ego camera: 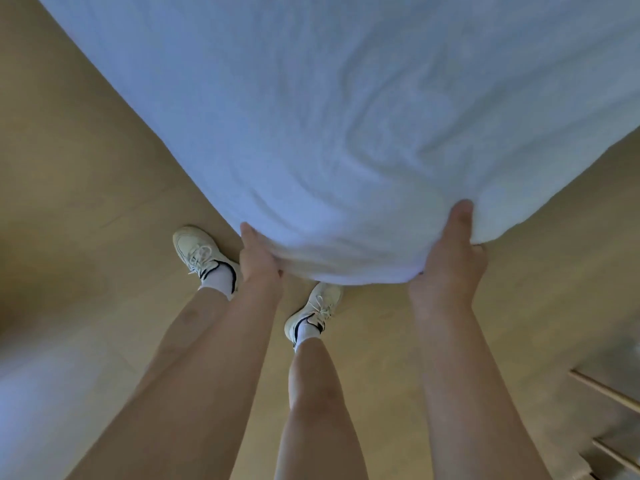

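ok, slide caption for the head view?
Left hand and right hand grip the near edge of white bedding over tan floor.

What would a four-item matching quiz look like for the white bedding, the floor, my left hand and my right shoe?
Column one:
1 white bedding
2 floor
3 left hand
4 right shoe

Column two:
A laced, with dark trim
B tan
C wrinkled, held at its near edge
D gripping fabric, thumb on top

Pairs: 1-C, 2-B, 3-D, 4-A
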`<act>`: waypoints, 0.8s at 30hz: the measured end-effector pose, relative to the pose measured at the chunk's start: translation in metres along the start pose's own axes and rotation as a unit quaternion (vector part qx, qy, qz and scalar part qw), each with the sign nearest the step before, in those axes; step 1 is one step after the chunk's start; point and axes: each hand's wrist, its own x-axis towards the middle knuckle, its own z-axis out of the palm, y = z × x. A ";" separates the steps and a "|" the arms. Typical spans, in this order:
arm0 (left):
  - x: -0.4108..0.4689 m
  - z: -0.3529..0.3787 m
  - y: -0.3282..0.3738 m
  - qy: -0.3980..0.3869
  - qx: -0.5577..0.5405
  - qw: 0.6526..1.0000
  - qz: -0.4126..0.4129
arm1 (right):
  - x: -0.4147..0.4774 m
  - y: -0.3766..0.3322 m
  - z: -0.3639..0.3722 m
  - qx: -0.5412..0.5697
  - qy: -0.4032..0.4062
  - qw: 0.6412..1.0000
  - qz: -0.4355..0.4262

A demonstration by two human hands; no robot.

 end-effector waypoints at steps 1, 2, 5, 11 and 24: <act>-0.007 0.005 -0.015 -0.021 0.009 1.000 -0.010 | 0.001 0.002 -0.011 0.014 -0.002 1.000 -0.007; -0.021 0.011 -0.027 -0.050 0.022 0.998 -0.034 | -0.004 0.004 -0.020 0.017 -0.005 1.000 -0.001; -0.054 0.031 -0.070 -0.127 0.040 0.985 -0.106 | 0.008 0.027 -0.017 0.011 -0.014 0.996 0.090; -0.078 0.059 -0.064 -0.101 0.031 0.994 0.006 | 0.090 -0.017 0.000 0.126 -0.184 0.961 0.166; -0.151 0.123 -0.085 -0.160 -0.076 0.983 -0.048 | 0.144 -0.045 -0.029 0.067 -0.104 0.977 0.174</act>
